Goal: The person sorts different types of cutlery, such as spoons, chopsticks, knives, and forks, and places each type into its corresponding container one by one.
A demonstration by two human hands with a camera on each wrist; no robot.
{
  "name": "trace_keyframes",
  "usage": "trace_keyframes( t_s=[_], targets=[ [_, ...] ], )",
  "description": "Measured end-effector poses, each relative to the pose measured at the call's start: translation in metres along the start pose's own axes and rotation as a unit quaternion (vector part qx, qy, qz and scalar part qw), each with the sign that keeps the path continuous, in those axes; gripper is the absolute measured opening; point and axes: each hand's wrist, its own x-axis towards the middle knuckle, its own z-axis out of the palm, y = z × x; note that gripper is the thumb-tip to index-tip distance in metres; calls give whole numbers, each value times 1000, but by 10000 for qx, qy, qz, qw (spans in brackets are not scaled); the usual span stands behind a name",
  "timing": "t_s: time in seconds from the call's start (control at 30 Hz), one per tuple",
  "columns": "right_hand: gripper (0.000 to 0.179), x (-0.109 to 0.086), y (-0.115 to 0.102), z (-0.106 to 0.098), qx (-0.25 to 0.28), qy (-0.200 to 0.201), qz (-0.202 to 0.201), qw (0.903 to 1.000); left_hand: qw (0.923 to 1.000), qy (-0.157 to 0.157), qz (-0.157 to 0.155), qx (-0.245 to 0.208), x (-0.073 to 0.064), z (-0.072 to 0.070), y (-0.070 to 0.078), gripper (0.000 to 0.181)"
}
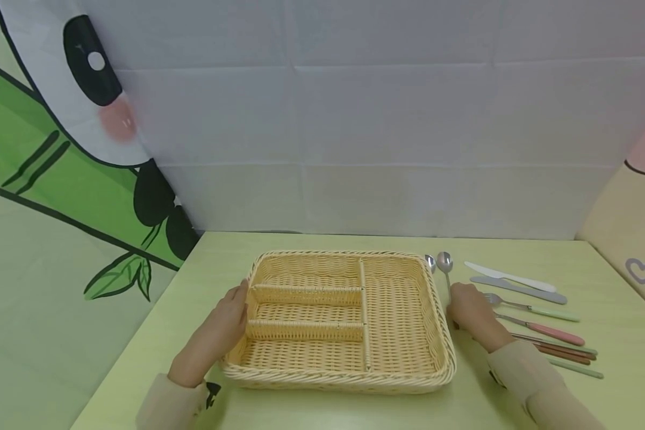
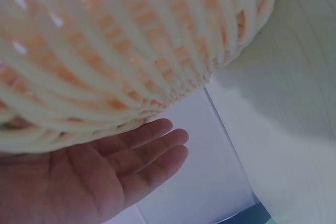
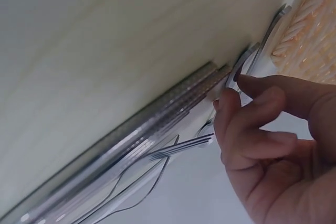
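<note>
1 wicker basket (image 1: 338,381) btwn both hands (image 1: 223,322) (image 1: 472,312)

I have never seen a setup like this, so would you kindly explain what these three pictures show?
There is no machine here, just a person's two bare hands. The wide picture comes from a camera worn on the head; the two close-ups come from one on each wrist. On the table sits a divided basket. To its right lie another spoon, a white knife, a grey knife, a fork and other slim utensils, partly hidden. The left hand rests, fingers straight, against the basket's left side. The right hand seems to pinch a spoon by its handle.
</note>
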Motion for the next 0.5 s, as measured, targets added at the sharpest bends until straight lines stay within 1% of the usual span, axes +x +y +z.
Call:
trace_keyframes(
  t_s=[0.1,0.27,0.5],
  targets=[
    [19,1,-1,0,9,3,102,9999,10000,7,11,29,0,0,0,49],
    [15,4,-2,1,46,-104,295,9995,10000,20,28,40,0,1,0,49],
    [27,10,-1,2,53,-217,535,9983,10000,66,52,4,0,3,-1,48]
  ],
)
